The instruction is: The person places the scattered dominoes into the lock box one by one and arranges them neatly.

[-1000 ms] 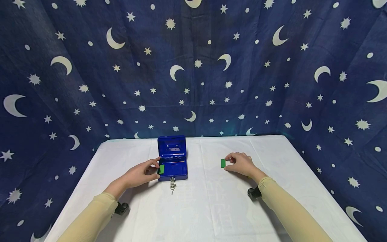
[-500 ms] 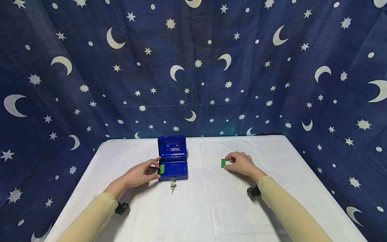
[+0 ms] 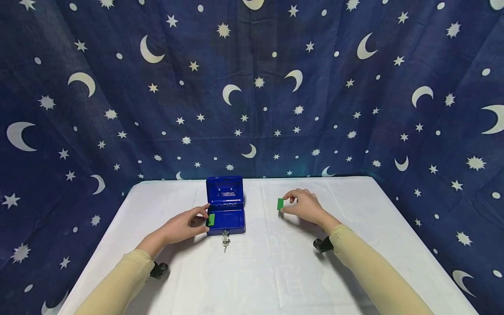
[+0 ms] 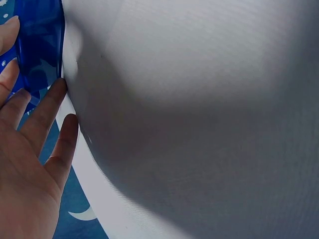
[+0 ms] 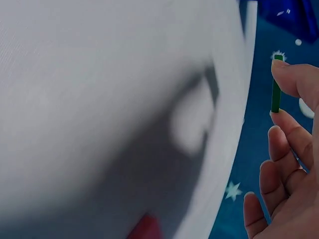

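In the head view a blue metal cash box stands with its lid raised, a lock with a key hanging at its front. My left hand rests against the box's left side, thumb near the front corner and index finger near the back one. A flat green block lies inside, along the left wall. To the right of the box my right hand pinches a second green block between thumb and fingertip. The right wrist view shows this thin block edge-on, the other fingers loosely bent.
A white cloth covers the table. Behind it hangs a dark blue curtain with moons and stars. A small red thing shows at the bottom of the right wrist view. Black wrist cameras hang under both sleeves.
My right hand has lifted the green block off the table and carried it a little to the left and away from me. The left hand and the box have kept their places.
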The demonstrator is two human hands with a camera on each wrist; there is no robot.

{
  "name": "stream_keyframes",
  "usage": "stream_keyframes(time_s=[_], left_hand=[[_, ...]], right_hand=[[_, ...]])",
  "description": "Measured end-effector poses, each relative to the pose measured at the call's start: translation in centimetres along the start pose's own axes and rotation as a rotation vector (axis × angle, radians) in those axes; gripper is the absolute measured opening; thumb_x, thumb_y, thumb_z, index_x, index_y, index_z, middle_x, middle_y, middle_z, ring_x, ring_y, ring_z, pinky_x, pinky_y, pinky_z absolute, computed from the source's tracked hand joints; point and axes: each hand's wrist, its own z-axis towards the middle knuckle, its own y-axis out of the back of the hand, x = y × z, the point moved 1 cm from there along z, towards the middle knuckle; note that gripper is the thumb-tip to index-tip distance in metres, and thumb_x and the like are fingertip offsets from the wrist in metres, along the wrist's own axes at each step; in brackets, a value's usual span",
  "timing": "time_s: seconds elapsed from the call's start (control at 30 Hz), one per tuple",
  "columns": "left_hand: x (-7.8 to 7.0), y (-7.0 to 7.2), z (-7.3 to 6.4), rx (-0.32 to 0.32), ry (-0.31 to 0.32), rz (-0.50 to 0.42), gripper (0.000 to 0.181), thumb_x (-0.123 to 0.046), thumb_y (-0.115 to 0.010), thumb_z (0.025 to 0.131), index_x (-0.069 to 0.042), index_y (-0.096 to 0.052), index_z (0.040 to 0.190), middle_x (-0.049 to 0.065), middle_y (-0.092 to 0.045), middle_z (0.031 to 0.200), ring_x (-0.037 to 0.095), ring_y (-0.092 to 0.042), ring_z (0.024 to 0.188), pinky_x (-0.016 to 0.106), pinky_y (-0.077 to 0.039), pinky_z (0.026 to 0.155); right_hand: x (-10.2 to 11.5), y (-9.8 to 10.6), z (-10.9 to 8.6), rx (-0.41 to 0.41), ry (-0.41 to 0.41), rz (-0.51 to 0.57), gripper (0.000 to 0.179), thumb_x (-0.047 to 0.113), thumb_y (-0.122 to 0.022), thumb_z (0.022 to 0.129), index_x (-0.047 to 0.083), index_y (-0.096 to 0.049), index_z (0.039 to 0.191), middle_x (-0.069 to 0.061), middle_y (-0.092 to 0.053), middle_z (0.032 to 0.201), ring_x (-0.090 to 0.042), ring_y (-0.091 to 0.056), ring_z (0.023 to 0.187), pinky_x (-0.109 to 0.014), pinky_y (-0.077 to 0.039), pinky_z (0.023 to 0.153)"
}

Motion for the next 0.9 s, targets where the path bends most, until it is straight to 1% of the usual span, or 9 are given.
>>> stream_keyframes(time_s=[0.17, 0.37, 0.57, 0.67, 0.77, 0.9], left_hand=[[-0.1, 0.1, 0.0, 0.002, 0.005, 0.001, 0.038, -0.047, -0.074, 0.091, -0.024, -0.058, 0.116, -0.007, -0.035, 0.162, 0.020, -0.059, 0.128, 0.057, -0.040, 0.108], [-0.2, 0.0, 0.1, 0.004, 0.005, 0.007, 0.038, -0.048, -0.073, 0.092, -0.024, -0.057, 0.116, -0.007, -0.035, 0.162, 0.019, -0.058, 0.129, 0.055, -0.040, 0.109], [-0.2, 0.0, 0.1, 0.009, -0.015, -0.020, 0.037, -0.046, -0.073, 0.092, -0.022, -0.057, 0.117, -0.004, -0.035, 0.162, 0.021, -0.058, 0.129, 0.053, -0.040, 0.109], [-0.2, 0.1, 0.1, 0.012, -0.026, -0.021, 0.038, -0.044, -0.073, 0.093, -0.020, -0.057, 0.117, -0.001, -0.035, 0.163, 0.023, -0.058, 0.129, 0.054, -0.041, 0.109], [-0.2, 0.1, 0.1, 0.010, -0.012, -0.014, 0.038, -0.046, -0.073, 0.092, -0.022, -0.057, 0.117, -0.005, -0.035, 0.163, 0.021, -0.058, 0.129, 0.053, -0.041, 0.109], [-0.1, 0.1, -0.1, 0.004, 0.003, -0.007, 0.038, -0.047, -0.074, 0.091, -0.025, -0.057, 0.116, -0.009, -0.034, 0.162, 0.018, -0.058, 0.129, 0.054, -0.039, 0.110]], right_hand=[[1.8, -0.6, 0.5, -0.010, 0.058, 0.011, 0.041, 0.045, -0.084, 0.079, 0.025, -0.072, 0.112, 0.008, -0.057, 0.090, -0.017, -0.048, 0.087, -0.041, -0.032, 0.082], [4.3, -1.2, 0.8, -0.013, 0.124, 0.044, 0.039, 0.043, -0.085, 0.078, 0.025, -0.073, 0.111, 0.009, -0.057, 0.089, -0.016, -0.048, 0.087, -0.040, -0.033, 0.081], [6.1, -2.3, 1.2, -0.009, 0.157, 0.041, 0.038, 0.044, -0.086, 0.077, 0.028, -0.072, 0.109, 0.010, -0.057, 0.089, -0.015, -0.048, 0.087, -0.038, -0.034, 0.081], [6.9, -2.8, 1.4, -0.013, 0.174, 0.044, 0.038, 0.043, -0.087, 0.077, 0.028, -0.073, 0.108, 0.008, -0.059, 0.088, -0.015, -0.047, 0.086, -0.038, -0.033, 0.080], [7.7, -3.3, 1.7, -0.006, 0.189, 0.038, 0.039, 0.043, -0.087, 0.077, 0.026, -0.073, 0.108, 0.003, -0.061, 0.091, -0.015, -0.047, 0.086, -0.038, -0.033, 0.081], [8.9, -4.1, 2.1, 0.022, 0.198, 0.033, 0.043, 0.045, -0.085, 0.078, 0.021, -0.073, 0.111, -0.004, -0.064, 0.095, -0.017, -0.046, 0.088, -0.040, -0.033, 0.081]])
